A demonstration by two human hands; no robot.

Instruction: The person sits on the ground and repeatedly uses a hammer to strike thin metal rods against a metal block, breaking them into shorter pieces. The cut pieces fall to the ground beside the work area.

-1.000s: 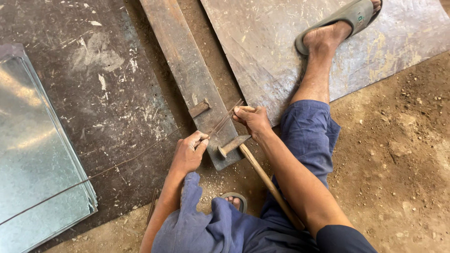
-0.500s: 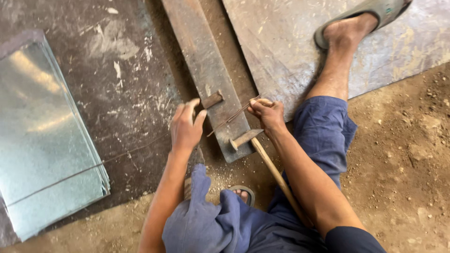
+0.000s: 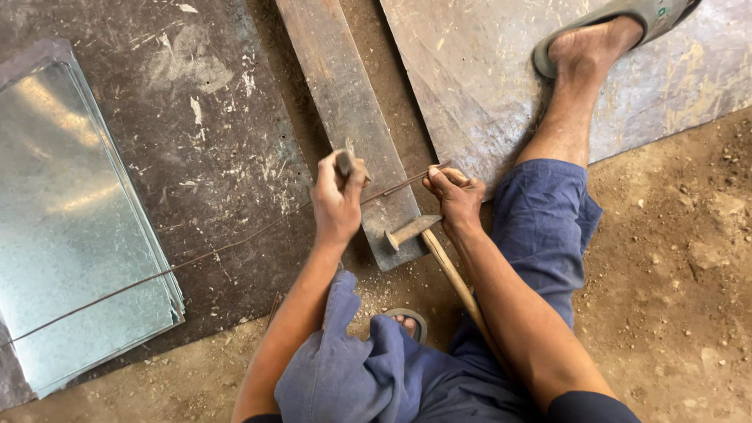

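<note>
The left hand [image 3: 338, 200] is closed in a fist round a short dark tool [image 3: 343, 162], perhaps a chisel, held upright with its tip down on the wire [image 3: 235, 244]. The right hand [image 3: 456, 196] pinches the wire's near end between thumb and fingers, pressing it against the steel bar [image 3: 345, 102].

The wire runs from that pinch across the bar, under the left fist, then off in a long thin line to the left over the dark floor plate [image 3: 211, 141] and across the stack of shiny sheets [image 3: 70, 227].

A hammer [image 3: 415, 229] lies on the bar's near end, just beside the right wrist, its wooden handle running back along the forearm; neither hand holds it.

The person sits on the dirt, blue trousers [image 3: 540, 227] pushed up, one sandalled foot [image 3: 607, 39] out on a grey sheet [image 3: 486, 70].

As I judge it, the wire is placed and the tool set on it, but the wire looks unbroken there. The hammer lying idle suggests the blow has not yet been struck.
</note>
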